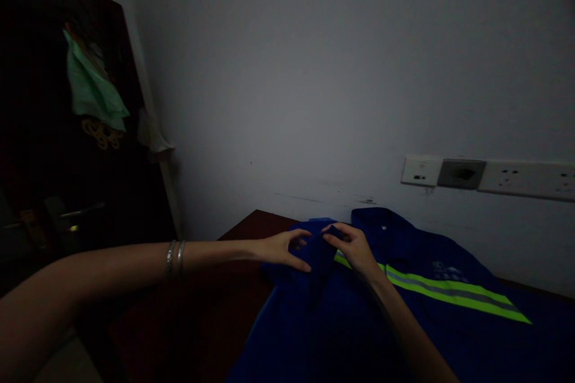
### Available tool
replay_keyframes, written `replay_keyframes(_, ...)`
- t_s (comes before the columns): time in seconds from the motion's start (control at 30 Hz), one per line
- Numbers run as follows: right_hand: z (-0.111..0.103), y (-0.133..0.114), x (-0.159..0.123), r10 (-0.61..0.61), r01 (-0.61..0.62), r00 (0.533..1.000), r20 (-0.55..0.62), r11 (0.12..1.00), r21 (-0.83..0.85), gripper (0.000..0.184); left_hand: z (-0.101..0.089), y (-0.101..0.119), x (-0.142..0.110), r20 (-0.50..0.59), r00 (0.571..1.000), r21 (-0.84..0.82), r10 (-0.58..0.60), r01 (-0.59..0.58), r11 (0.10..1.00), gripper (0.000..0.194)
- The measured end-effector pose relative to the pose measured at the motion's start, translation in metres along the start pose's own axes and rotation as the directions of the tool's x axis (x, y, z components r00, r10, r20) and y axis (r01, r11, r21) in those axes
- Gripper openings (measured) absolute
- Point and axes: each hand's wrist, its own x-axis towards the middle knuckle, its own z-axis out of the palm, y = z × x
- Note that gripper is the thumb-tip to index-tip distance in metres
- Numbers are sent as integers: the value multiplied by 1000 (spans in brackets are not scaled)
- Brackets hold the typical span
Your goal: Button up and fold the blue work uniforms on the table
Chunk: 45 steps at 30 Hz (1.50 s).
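Observation:
A dark blue work jacket (431,251) with a yellow-green and grey reflective stripe lies spread on the table, its collar toward the wall. My right hand (354,248) pinches a raised edge of its blue cloth between thumb and fingers. Just to the left, my left hand (285,249) is open, thumb and fingers spread apart against the same raised fold of cloth. Two silver bangles circle my left wrist. Dim light hides most detail in the cloth nearest me.
The dark red table (242,230) meets a pale wall (287,102). White wall sockets (507,176) run along the right, above the jacket. At left stands a dark door (27,131) with a metal handle (83,211) and a hanging green cloth (94,84).

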Motion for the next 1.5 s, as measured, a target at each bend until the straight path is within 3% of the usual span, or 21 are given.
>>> replay_keyframes(0.1,-2,-3,0,8,-9,1000,17,1000,9,22,3,-5,4,69,995,-119,-70,78,990,85)
replay_keyframes(0.17,-5,-5,0,21,-21,999,27,1000,20,21,3,-4,4,44,997,-89,-56,60,994,77)
replay_keyframes(0.27,-11,-8,-1,17,-16,999,38,1000,-6,19,3,2,0,-12,999,110,53,-52,993,46)
replay_keyframes(0.33,-14,-10,-1,3,1,999,48,997,-74,18,2,8,-4,-43,985,306,164,-144,941,32)
replay_keyframes(0.47,-21,-17,-4,-28,45,997,77,972,-229,16,1,16,-13,-108,942,551,319,-210,807,33)
replay_keyframes(0.53,-23,-21,-4,-29,45,997,76,973,-227,16,4,18,-18,-133,941,526,310,-199,827,42)
replay_keyframes(0.63,-25,-22,-4,-1,7,999,47,993,-117,18,13,16,-24,-55,977,331,208,-179,927,58)
replay_keyframes(0.73,-19,-13,-2,36,-31,997,-69,997,72,23,25,11,-30,64,986,86,154,-159,983,64)
replay_keyframes(0.83,-1,0,-4,96,-34,974,-204,956,290,29,35,9,-31,92,978,43,189,-193,980,64)
replay_keyframes(0.97,26,12,-9,191,-58,949,-249,887,459,29,37,14,-26,19,967,220,255,-253,942,50)
replay_keyframes(1.13,38,11,-15,256,-117,933,-255,881,458,31,39,21,-15,-28,925,406,379,-336,850,31)
replay_keyframes(1.33,39,6,-18,264,-110,929,-259,866,489,34,37,17,2,-263,916,295,301,-221,930,7)
replay_keyframes(1.5,40,3,-17,208,-66,928,-309,907,415,26,28,14,18,-308,946,87,104,-81,993,24)
